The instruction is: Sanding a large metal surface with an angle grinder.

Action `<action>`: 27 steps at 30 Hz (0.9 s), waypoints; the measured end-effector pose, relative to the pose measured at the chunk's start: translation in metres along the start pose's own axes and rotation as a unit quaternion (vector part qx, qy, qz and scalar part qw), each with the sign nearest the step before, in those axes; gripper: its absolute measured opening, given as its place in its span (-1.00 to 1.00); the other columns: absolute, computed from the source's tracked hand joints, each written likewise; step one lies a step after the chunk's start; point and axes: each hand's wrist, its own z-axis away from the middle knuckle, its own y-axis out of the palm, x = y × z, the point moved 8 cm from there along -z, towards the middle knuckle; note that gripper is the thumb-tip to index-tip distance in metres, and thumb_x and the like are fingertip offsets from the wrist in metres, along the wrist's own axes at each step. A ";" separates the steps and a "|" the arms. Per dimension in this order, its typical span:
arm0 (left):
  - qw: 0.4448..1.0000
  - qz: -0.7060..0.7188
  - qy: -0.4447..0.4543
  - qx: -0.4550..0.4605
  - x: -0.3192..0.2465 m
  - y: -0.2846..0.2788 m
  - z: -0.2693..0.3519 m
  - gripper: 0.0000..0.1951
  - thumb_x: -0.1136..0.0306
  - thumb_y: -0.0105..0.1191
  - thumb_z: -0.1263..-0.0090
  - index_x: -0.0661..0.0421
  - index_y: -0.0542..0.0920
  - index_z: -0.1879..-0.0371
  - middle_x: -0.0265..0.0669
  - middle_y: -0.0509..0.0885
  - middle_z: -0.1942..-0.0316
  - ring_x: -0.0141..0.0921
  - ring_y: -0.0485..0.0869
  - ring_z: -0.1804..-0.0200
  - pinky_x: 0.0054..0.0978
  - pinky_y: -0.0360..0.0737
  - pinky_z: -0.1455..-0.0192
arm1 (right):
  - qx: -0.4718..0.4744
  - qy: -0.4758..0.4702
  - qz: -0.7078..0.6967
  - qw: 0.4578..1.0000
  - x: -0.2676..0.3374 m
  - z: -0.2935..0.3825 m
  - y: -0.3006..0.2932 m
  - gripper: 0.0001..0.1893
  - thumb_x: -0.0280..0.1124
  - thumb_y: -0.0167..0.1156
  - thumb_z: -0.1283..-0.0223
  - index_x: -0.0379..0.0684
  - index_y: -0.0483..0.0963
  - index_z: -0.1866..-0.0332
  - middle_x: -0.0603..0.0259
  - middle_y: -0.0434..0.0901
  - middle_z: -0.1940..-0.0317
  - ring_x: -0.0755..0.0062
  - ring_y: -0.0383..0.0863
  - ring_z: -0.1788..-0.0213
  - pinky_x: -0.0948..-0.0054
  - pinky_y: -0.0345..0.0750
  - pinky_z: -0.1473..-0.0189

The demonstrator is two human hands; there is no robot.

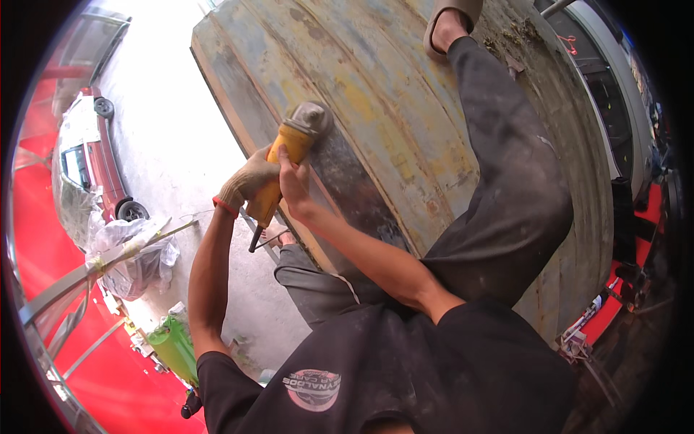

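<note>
A yellow angle grinder (291, 142) with a dusty grey head is held in both my hands over the ribbed metal roof (374, 114) of a vehicle. My left hand (252, 176), in a knitted glove with a red cuff, wraps the grinder's body. Bare, my right hand (294, 182) grips the same body from the other side. The blurred disc (327, 122) is at the roof surface, beside a dark, stripped strip (352, 182) between two ribs. Worn grey, yellow and rust-brown paint covers the other panels. The grinder's cord (255, 238) hangs from its rear end.
I sit on the roof, one sandalled foot (447, 27) up on it, the other lower by a metal ladder (271, 247). Below left are a red car (103, 157) under plastic sheeting, a metal frame (103, 266) and a green bin (172, 344). Another vehicle (612, 92) stands at right.
</note>
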 end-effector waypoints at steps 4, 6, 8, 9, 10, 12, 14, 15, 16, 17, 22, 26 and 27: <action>0.997 -0.054 -0.003 0.061 0.015 0.019 0.014 -0.48 0.27 0.31 -0.21 0.20 0.50 -0.14 -0.30 0.68 0.14 -0.50 0.62 0.12 -0.50 0.60 0.04 | -0.077 -0.045 0.000 0.996 -0.008 0.033 -0.022 -0.45 -0.23 0.14 -0.42 -0.27 0.13 -0.34 0.03 0.37 -0.21 0.28 0.46 -0.22 0.37 0.37 -0.28; 0.993 -0.080 0.006 0.092 0.019 0.024 0.016 -0.45 0.28 0.30 -0.22 0.18 0.49 -0.19 -0.32 0.67 0.12 -0.50 0.61 0.08 -0.51 0.58 -0.02 | -0.059 -0.062 -0.001 0.996 -0.010 0.036 -0.018 -0.45 -0.22 0.14 -0.42 -0.26 0.13 -0.34 0.03 0.36 -0.22 0.29 0.44 -0.24 0.37 0.35 -0.29; 0.998 -0.032 0.013 0.060 0.016 0.016 0.012 -0.46 0.26 0.30 -0.22 0.18 0.49 -0.18 -0.31 0.68 0.12 -0.50 0.61 0.10 -0.50 0.59 -0.01 | -0.055 -0.025 -0.007 0.998 -0.013 0.026 -0.013 -0.45 -0.20 0.15 -0.41 -0.24 0.14 -0.32 0.06 0.40 -0.18 0.30 0.48 -0.19 0.37 0.38 -0.25; 0.999 0.016 0.025 0.043 0.012 0.012 0.010 -0.46 0.25 0.30 -0.22 0.18 0.49 -0.17 -0.30 0.68 0.13 -0.50 0.62 0.11 -0.49 0.59 0.00 | -0.038 -0.050 -0.013 0.998 -0.006 0.018 -0.008 -0.45 -0.20 0.15 -0.41 -0.24 0.14 -0.32 0.06 0.40 -0.18 0.30 0.48 -0.19 0.37 0.38 -0.25; 1.000 0.006 0.015 0.022 0.010 0.005 0.006 -0.48 0.25 0.29 -0.23 0.20 0.49 -0.14 -0.30 0.68 0.14 -0.50 0.63 0.14 -0.47 0.61 0.02 | -0.007 -0.045 0.001 0.999 -0.001 0.007 0.000 -0.46 -0.19 0.15 -0.41 -0.24 0.14 -0.31 0.07 0.43 -0.15 0.30 0.51 -0.15 0.38 0.40 -0.22; 1.000 0.022 0.017 0.006 0.004 0.002 0.000 -0.49 0.26 0.29 -0.23 0.21 0.49 -0.12 -0.30 0.68 0.15 -0.49 0.63 0.15 -0.46 0.61 0.04 | 0.014 -0.020 0.033 0.999 0.001 -0.004 0.003 -0.46 -0.16 0.16 -0.41 -0.25 0.16 -0.29 0.12 0.50 -0.06 0.31 0.58 -0.04 0.39 0.45 -0.17; 1.000 0.026 0.004 0.008 0.003 0.003 0.000 -0.49 0.29 0.29 -0.24 0.23 0.49 -0.13 -0.30 0.67 0.12 -0.50 0.62 0.12 -0.46 0.60 0.02 | 0.002 0.002 0.025 1.000 -0.002 -0.001 -0.004 -0.47 -0.17 0.16 -0.41 -0.25 0.17 -0.28 0.11 0.49 -0.07 0.31 0.56 -0.06 0.39 0.44 -0.18; 1.000 0.024 -0.001 0.002 0.004 0.005 0.001 -0.49 0.29 0.29 -0.24 0.23 0.49 -0.13 -0.30 0.67 0.12 -0.50 0.62 0.12 -0.46 0.60 0.02 | -0.011 0.005 0.007 1.000 -0.004 0.003 -0.009 -0.47 -0.17 0.16 -0.41 -0.25 0.18 -0.28 0.09 0.49 -0.08 0.31 0.55 -0.08 0.39 0.44 -0.18; 1.000 0.009 -0.004 0.029 0.008 0.013 0.004 -0.48 0.28 0.29 -0.24 0.23 0.49 -0.15 -0.30 0.67 0.11 -0.50 0.61 0.10 -0.46 0.59 0.00 | -0.007 0.016 0.011 1.000 -0.011 0.012 -0.011 -0.47 -0.17 0.16 -0.41 -0.25 0.18 -0.28 0.09 0.49 -0.08 0.31 0.55 -0.08 0.39 0.44 -0.18; 0.998 -0.005 -0.008 0.068 0.012 0.023 0.007 -0.46 0.28 0.30 -0.24 0.23 0.48 -0.17 -0.30 0.67 0.09 -0.50 0.60 0.08 -0.46 0.58 -0.03 | -0.039 -0.025 0.012 0.999 -0.010 0.023 -0.018 -0.49 -0.18 0.16 -0.41 -0.25 0.19 -0.27 0.08 0.48 -0.08 0.30 0.54 -0.09 0.38 0.44 -0.18; 0.998 0.017 0.025 0.056 0.022 0.016 0.010 -0.47 0.26 0.30 -0.25 0.19 0.48 -0.17 -0.33 0.68 0.13 -0.51 0.61 0.11 -0.48 0.59 -0.01 | -0.048 -0.058 0.025 0.997 -0.013 0.020 -0.013 -0.47 -0.20 0.16 -0.40 -0.24 0.17 -0.29 0.06 0.48 -0.06 0.27 0.54 -0.09 0.38 0.45 -0.16; 0.999 0.041 0.006 -0.006 0.018 -0.002 0.001 -0.54 0.26 0.28 -0.26 0.18 0.50 -0.08 -0.35 0.68 0.20 -0.54 0.61 0.16 -0.50 0.60 0.04 | -0.003 -0.017 0.076 0.997 -0.007 0.001 0.000 -0.48 -0.17 0.15 -0.40 -0.24 0.18 -0.27 0.07 0.52 -0.02 0.25 0.59 -0.02 0.39 0.47 -0.13; 0.999 0.044 0.016 -0.012 0.015 -0.001 0.001 -0.54 0.26 0.28 -0.26 0.18 0.50 -0.08 -0.35 0.68 0.20 -0.54 0.61 0.16 -0.50 0.60 0.04 | -0.005 0.000 0.083 0.997 -0.008 0.003 -0.002 -0.48 -0.17 0.15 -0.40 -0.24 0.18 -0.27 0.07 0.52 -0.02 0.25 0.59 -0.02 0.39 0.47 -0.13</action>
